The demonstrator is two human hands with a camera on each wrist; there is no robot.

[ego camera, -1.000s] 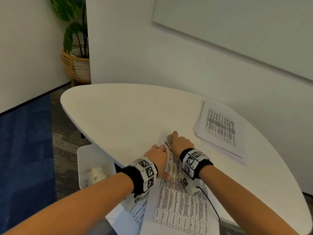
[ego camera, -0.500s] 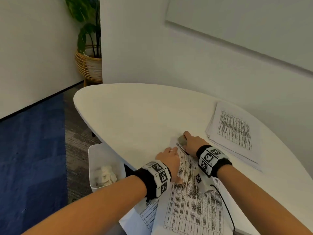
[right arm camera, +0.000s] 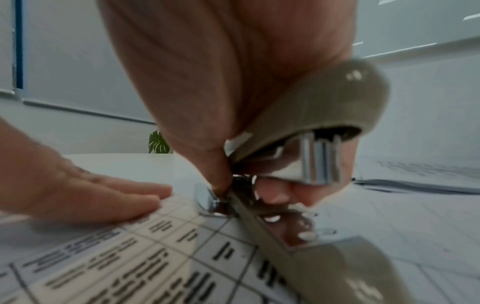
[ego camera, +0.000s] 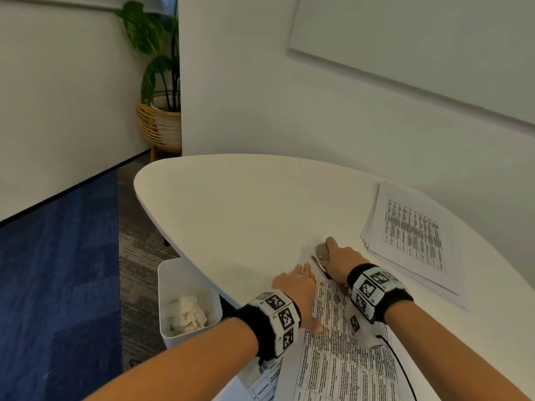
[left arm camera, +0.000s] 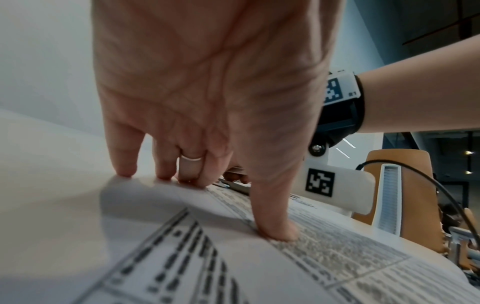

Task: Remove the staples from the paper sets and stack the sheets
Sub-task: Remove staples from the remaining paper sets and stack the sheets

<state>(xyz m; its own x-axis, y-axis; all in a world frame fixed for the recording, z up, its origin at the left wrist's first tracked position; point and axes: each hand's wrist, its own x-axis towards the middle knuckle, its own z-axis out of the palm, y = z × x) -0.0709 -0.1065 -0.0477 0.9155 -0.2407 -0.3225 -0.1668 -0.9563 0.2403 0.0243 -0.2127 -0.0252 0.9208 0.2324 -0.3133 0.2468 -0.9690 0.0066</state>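
Head view: left hand flat, fingers straight, pressing the printed paper set at the near edge of the white table. Right hand grips a grey staple remover at the set's far corner. Stack of sheets lies well apart to the right; bin on the floor.

Left wrist view: fingers pressed on the paper.

Right wrist view: remover's metal tip touches the paper corner.
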